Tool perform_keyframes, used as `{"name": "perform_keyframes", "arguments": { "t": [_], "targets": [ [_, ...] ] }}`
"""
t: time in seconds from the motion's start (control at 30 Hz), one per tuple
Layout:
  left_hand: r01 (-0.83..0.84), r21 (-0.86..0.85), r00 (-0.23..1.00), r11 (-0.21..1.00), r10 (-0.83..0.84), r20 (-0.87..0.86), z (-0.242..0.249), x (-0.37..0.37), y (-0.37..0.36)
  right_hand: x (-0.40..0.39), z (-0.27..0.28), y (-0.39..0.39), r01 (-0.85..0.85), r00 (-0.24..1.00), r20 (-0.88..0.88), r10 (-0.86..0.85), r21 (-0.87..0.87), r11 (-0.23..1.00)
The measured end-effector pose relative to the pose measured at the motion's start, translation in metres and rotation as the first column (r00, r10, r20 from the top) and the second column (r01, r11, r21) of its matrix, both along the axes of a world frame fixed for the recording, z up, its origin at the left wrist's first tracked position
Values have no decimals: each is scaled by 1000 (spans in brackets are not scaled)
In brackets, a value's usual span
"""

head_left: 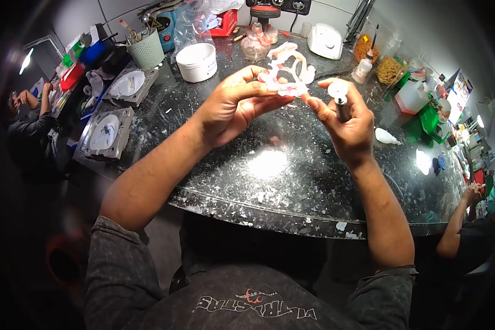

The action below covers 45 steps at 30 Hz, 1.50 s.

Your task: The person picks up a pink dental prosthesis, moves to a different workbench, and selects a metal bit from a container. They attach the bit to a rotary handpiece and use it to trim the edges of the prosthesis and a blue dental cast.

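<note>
My left hand [232, 107] pinches a pink and white openwork piece [287, 89], which looks like dental wax or acrylic with looping arms, and holds it above the bench. In my right hand [351, 124] is a cylindrical metal tool [342, 111] with a bright round end, gripped by curled fingers. The thumb and fingertip of that hand come right up to the right edge of the openwork piece. Both forearms reach in over the dark, speckled bench [247, 181].
Two metal flasks with white plaster, a nearer one [85, 144] and a farther one [143, 98], sit at left. Behind are a white tub [197, 65], a tool cup [147, 52] and a white device [325, 41]. Bottles [363, 70] stand at right. Other people work at both sides.
</note>
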<state>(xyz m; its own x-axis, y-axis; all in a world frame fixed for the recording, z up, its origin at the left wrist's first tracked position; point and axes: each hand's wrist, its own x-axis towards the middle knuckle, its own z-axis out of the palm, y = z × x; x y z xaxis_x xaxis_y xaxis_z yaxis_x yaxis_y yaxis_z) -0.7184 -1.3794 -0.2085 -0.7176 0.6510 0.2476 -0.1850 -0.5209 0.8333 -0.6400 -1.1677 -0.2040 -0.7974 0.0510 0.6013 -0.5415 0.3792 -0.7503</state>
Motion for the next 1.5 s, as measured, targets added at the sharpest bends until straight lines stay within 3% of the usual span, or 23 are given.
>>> {"name": "perform_keyframes", "arguments": {
  "t": [0.1,0.27,0.4,0.47,0.53,0.73,0.8,0.83,0.9,0.93,1.0,1.13,1.5],
  "targets": [
    [80,129,987,988,-97,128,1,9,4,4,1,2,44,995,81,-52,95,995],
    [131,61,991,989,-132,22,-3,7,4,-4,-8,5,23,997,-69,-19,69,997],
    [-12,-57,992,998,5,-124,4,5,4,-4,-2,11,1,1000,3,-1,95,996],
    [-187,-219,959,958,129,-252,7,7,1,-6,-2,16,-36,999,29,34,104,994],
    [-191,-207,957,959,135,-258,2,5,2,-6,-3,17,-3,999,34,-2,145,989],
    [-71,-329,975,942,-3,-221,2,7,3,-7,-3,15,-21,1000,20,19,99,995],
    [-49,-332,978,942,-22,-207,2,7,2,-5,2,7,-40,999,3,40,-95,995],
    [-51,-294,985,954,-2,-174,1,7,2,-6,2,9,-39,999,3,39,-95,995],
    [-53,-256,990,965,17,-141,-1,5,2,-7,2,17,92,996,-7,-91,66,994],
    [-67,-243,989,968,33,-143,-3,4,2,-5,4,17,92,996,-7,-92,66,994],
    [-79,-231,988,970,46,-145,-4,2,2,0,12,16,120,981,107,-164,330,936],
    [-74,-214,994,974,54,-99,-3,1,1,-3,7,14,152,983,15,-184,495,855],
    [-96,-205,986,974,65,-154,-3,4,3,-5,3,17,243,967,-83,-240,577,779]
  ]
}}
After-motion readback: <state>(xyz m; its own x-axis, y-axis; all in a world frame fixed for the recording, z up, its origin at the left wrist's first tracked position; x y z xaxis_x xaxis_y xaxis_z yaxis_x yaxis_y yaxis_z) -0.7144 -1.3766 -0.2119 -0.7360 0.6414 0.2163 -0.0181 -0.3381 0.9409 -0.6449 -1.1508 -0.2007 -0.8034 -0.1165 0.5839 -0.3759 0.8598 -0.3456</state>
